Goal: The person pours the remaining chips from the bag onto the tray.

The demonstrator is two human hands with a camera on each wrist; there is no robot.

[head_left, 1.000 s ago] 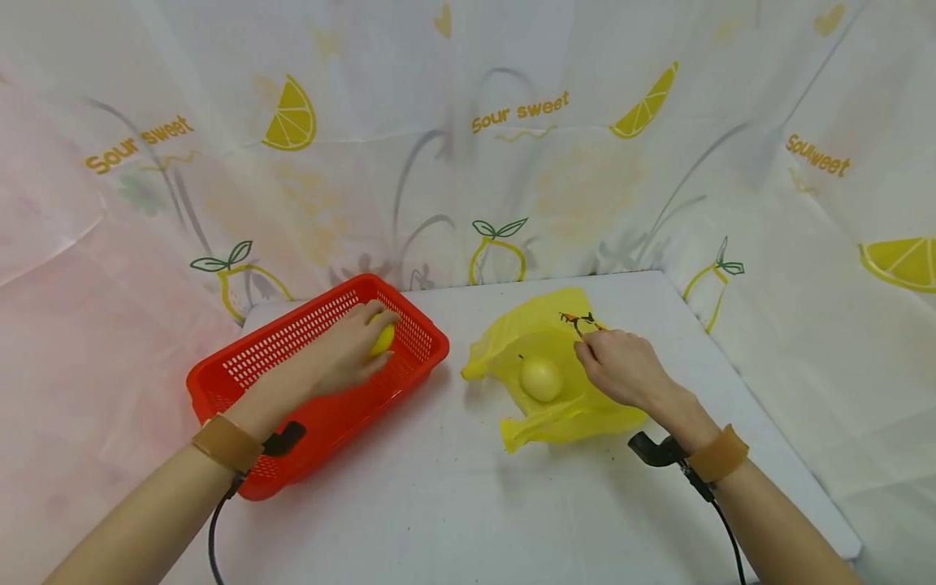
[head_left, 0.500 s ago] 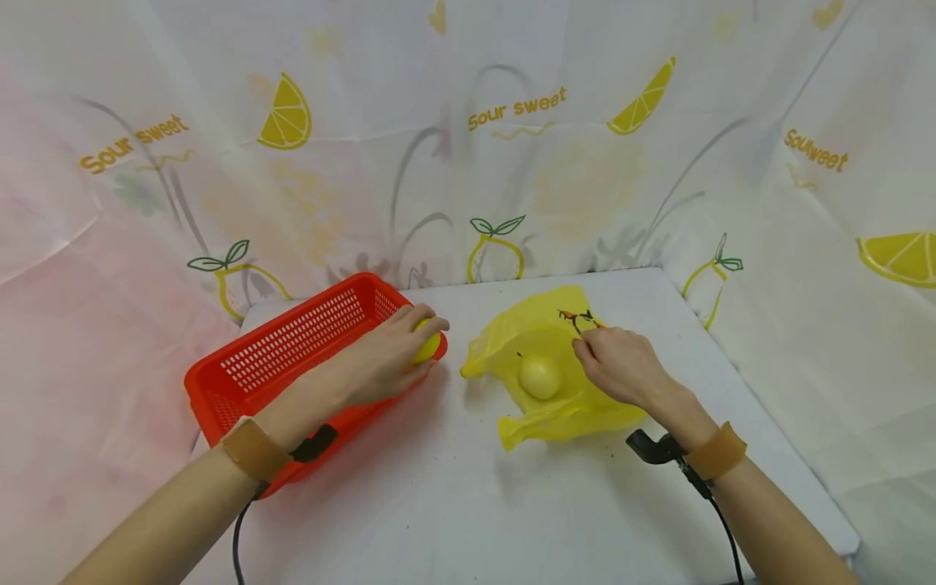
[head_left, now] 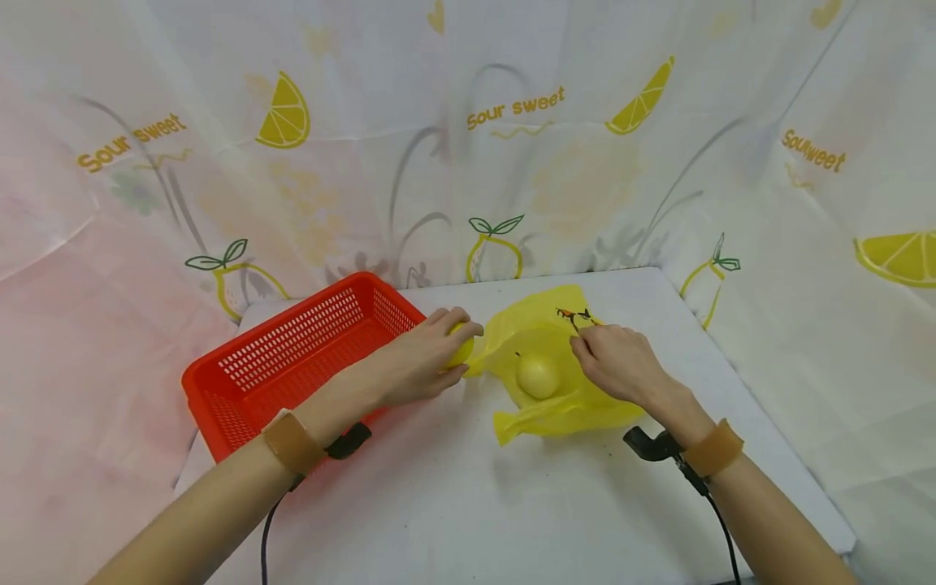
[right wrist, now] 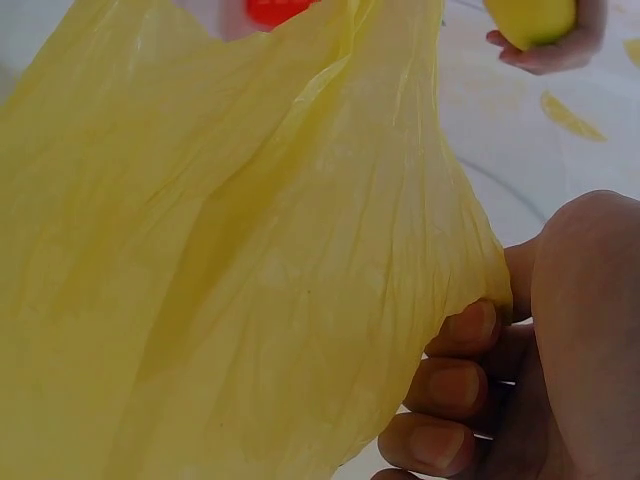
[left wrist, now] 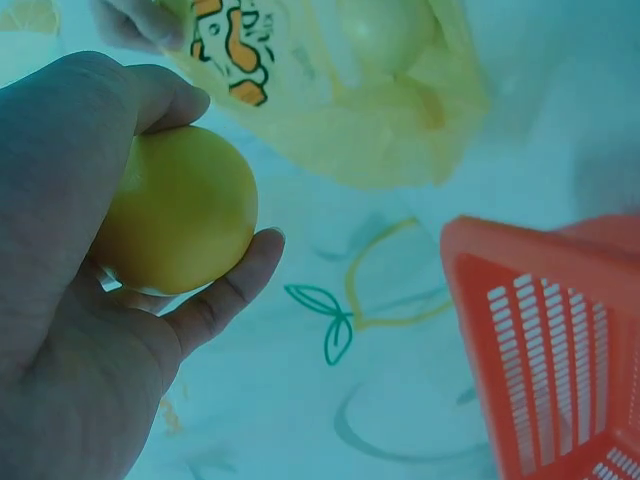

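My left hand (head_left: 417, 361) grips a round, smooth yellow fruit (left wrist: 185, 210) between thumb and fingers, held in the air between the basket and the bag. In the head view the fruit overlaps the left end of a thin yellow plastic bag (head_left: 541, 313). With curled fingers, my right hand (head_left: 621, 366) pinches the edge of this bag (right wrist: 260, 300) on its right side. The bag lies spread on the table, its mouth facing left. Inside it a pale yellow round fruit (head_left: 537, 376) with a short dark stem shows.
A red perforated plastic basket (head_left: 292, 345) stands at the table's left, its near side partly behind my left forearm. The white table (head_left: 453, 504) ends at a lemon-printed curtain (head_left: 409, 162) behind and on both sides.
My left hand has carried the yellow fruit from inside the red basket, over its right rim, rightward to the bag. My right hand has kept its hold on the bag, almost still.
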